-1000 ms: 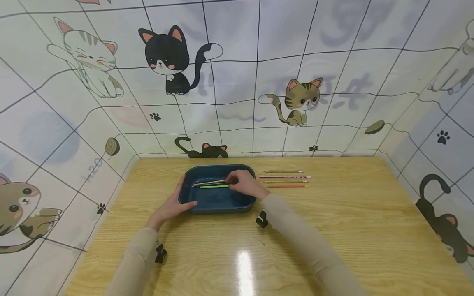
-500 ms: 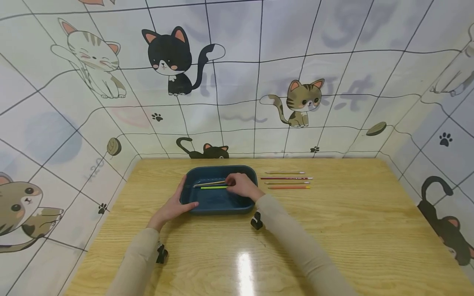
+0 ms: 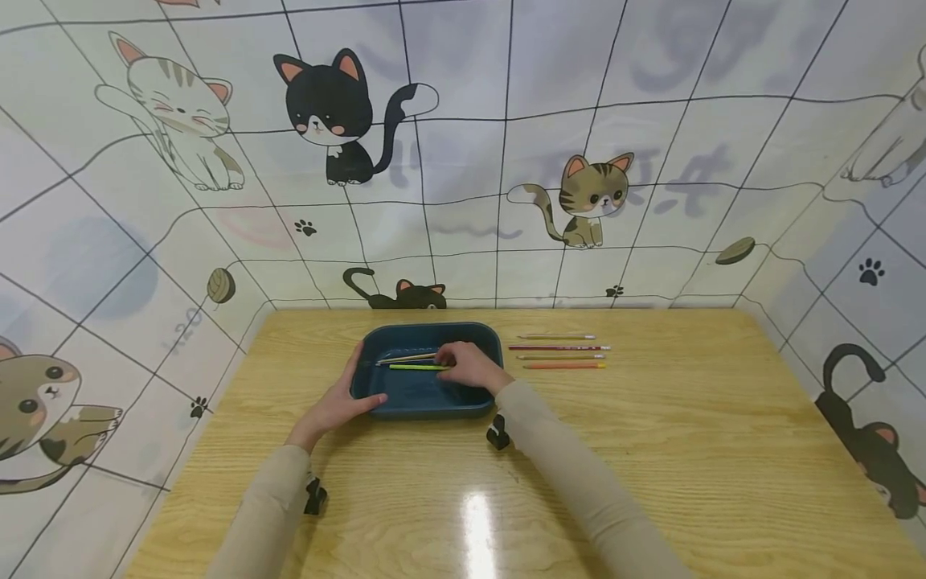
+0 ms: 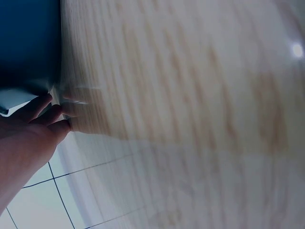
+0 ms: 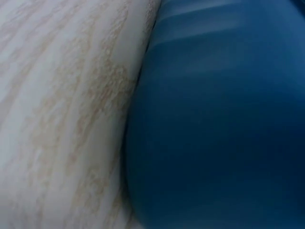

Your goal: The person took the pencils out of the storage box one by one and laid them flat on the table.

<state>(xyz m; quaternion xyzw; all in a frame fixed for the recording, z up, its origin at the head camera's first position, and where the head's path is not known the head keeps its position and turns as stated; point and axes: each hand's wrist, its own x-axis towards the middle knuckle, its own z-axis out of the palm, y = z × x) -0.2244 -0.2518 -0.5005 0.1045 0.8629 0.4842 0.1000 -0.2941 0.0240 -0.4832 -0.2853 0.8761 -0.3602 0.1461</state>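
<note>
A dark blue tray (image 3: 427, 414) stands on the table, with several pencils inside, among them a bright green pencil (image 3: 412, 367) and a tan pencil (image 3: 405, 358). My left hand (image 3: 338, 402) holds the tray's left end, thumb over the front rim and fingers along the outer wall. In the left wrist view the fingers (image 4: 47, 114) lie against the tray's side. Reaching in over the right end, my right hand (image 3: 469, 366) pinches the green pencil near its right end; the fingertips partly hide the pencil ends. The right wrist view has only the tray's outer wall (image 5: 205, 119) and tabletop.
Right of the tray several pencils lie in parallel rows, including a dark red pencil (image 3: 557, 347) and an orange pencil (image 3: 564, 366). A wooden table (image 3: 651, 450) runs back to a cloth wall printed with cats (image 3: 463, 233), with more cloth on both sides.
My right hand has shifted slightly left inside the tray, its fingertips now farther along the green pencil. My left hand and the tray stay put.
</note>
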